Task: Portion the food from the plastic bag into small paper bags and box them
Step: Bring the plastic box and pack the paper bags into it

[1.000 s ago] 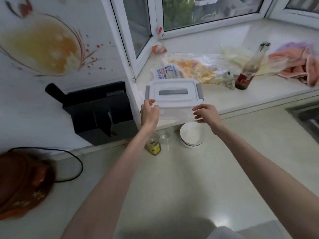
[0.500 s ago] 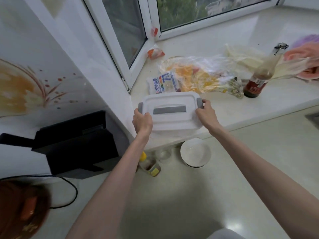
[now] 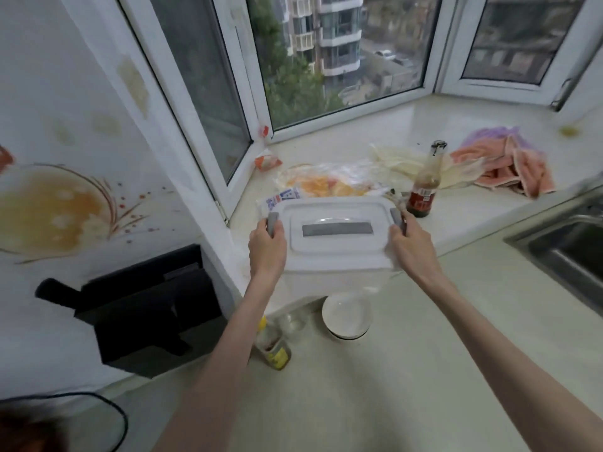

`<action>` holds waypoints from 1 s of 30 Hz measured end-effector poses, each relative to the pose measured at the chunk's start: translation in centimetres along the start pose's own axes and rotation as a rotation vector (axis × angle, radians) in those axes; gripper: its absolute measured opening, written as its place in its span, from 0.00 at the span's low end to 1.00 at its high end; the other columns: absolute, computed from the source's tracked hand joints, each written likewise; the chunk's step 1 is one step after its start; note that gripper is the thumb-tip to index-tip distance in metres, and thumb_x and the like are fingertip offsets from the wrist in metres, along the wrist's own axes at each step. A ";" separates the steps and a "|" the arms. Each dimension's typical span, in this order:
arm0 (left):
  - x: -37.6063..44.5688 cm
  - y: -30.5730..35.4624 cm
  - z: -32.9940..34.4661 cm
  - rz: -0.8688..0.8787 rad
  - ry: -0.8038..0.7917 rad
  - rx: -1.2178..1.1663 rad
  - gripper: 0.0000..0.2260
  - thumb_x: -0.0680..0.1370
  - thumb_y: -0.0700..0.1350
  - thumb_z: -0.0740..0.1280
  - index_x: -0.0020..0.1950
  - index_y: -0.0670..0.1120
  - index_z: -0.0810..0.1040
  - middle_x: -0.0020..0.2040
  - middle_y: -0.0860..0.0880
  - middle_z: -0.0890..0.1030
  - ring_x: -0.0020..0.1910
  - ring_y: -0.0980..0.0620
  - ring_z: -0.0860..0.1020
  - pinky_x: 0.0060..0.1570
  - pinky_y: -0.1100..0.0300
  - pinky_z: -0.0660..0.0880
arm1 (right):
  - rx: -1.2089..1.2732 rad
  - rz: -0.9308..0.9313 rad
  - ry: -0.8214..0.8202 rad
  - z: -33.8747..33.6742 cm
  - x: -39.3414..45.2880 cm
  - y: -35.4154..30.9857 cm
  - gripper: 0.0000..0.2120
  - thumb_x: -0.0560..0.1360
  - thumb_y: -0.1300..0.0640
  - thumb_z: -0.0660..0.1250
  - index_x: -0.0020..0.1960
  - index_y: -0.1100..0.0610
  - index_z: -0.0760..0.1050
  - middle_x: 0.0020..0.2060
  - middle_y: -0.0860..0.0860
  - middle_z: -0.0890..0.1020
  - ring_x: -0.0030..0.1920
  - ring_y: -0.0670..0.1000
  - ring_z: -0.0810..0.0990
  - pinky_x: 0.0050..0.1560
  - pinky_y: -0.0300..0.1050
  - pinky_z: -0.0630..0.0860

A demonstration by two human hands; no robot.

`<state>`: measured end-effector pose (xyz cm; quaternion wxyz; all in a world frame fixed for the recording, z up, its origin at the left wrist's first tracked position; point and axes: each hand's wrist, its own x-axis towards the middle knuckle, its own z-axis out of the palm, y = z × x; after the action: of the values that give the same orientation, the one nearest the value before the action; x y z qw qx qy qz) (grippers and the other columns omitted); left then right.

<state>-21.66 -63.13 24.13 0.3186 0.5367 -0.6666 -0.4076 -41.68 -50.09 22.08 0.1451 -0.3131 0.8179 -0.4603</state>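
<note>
The box (image 3: 336, 238) is a white plastic one with a grey strip on its lid, and its clear body below the lid is hard to see through; I cannot tell what, if anything, is inside. It sits at the front edge of the windowsill (image 3: 473, 203), partly covering a small blue-and-white packet (image 3: 280, 196) and the near side of the plastic bag (image 3: 329, 182) of orange-yellow food just behind it. That bag is crumpled and glary, so the food itself is only a blur of colour.

Both arms reach straight forward. The left hand (image 3: 267, 244) grips the box's left end, thumb curled over the grey latch; the right hand (image 3: 409, 246) holds the right end the same way, its fingers wrapped round the side and mostly out of sight.

A brown bottle (image 3: 425, 184) stands just right of the box, with pale wrappers (image 3: 404, 161) and a pink cloth (image 3: 509, 164) further along. Down on the counter (image 3: 391, 386), a white bowl (image 3: 347, 316) sits half-hidden under the box, beside a small yellow-labelled jar (image 3: 274, 349). A black knife block (image 3: 146, 311) stands at the left; the sink (image 3: 567, 252) is cut off at the right edge.
</note>
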 end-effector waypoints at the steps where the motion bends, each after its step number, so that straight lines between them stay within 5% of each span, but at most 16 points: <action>1: -1.1 0.3 -0.1 0.015 -0.032 0.026 0.13 0.83 0.52 0.55 0.54 0.44 0.74 0.52 0.44 0.76 0.45 0.48 0.73 0.41 0.56 0.67 | -0.024 -0.013 0.031 -1.0 -1.2 0.1 0.17 0.78 0.56 0.56 0.67 0.55 0.67 0.60 0.59 0.77 0.56 0.60 0.75 0.48 0.46 0.65; 7: -7.9 1.3 0.3 0.146 -0.167 0.146 0.15 0.83 0.55 0.54 0.59 0.47 0.74 0.55 0.45 0.79 0.52 0.44 0.76 0.53 0.51 0.73 | -0.146 -0.009 0.219 -7.0 -8.6 1.8 0.16 0.78 0.56 0.56 0.66 0.55 0.67 0.56 0.60 0.79 0.54 0.62 0.77 0.46 0.45 0.64; 11: -12.4 0.8 2.0 0.184 -0.276 0.273 0.17 0.83 0.56 0.51 0.62 0.49 0.71 0.56 0.43 0.79 0.50 0.43 0.75 0.48 0.54 0.66 | -0.181 0.047 0.305 -11.0 -13.9 3.6 0.16 0.79 0.56 0.56 0.65 0.54 0.68 0.56 0.60 0.79 0.54 0.62 0.77 0.48 0.46 0.66; 15: -17.4 -0.5 4.4 0.167 -0.375 0.227 0.08 0.83 0.55 0.52 0.56 0.52 0.64 0.53 0.42 0.80 0.48 0.41 0.76 0.48 0.50 0.70 | -0.208 0.106 0.341 -14.5 -19.3 6.1 0.14 0.79 0.56 0.57 0.64 0.54 0.69 0.55 0.59 0.80 0.51 0.60 0.78 0.50 0.49 0.72; 19: -21.9 -0.4 6.5 0.161 -0.459 0.138 0.11 0.83 0.53 0.54 0.59 0.48 0.67 0.55 0.43 0.78 0.55 0.38 0.76 0.46 0.51 0.65 | -0.189 0.254 0.366 -17.5 -23.4 8.9 0.16 0.80 0.55 0.57 0.65 0.57 0.70 0.56 0.60 0.80 0.50 0.60 0.77 0.49 0.48 0.70; 30: -30.2 6.8 16.8 0.439 -0.696 0.117 0.12 0.83 0.53 0.55 0.60 0.52 0.73 0.49 0.52 0.79 0.49 0.48 0.76 0.46 0.54 0.69 | -0.171 0.441 0.564 -28.7 -29.5 17.1 0.18 0.81 0.51 0.52 0.66 0.58 0.69 0.57 0.62 0.79 0.54 0.63 0.77 0.49 0.50 0.69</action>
<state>-32.60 -29.65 22.76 0.1226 0.2290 -0.8552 -0.4484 -40.75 -5.51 21.53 -0.0169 -0.0009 0.9091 -0.4162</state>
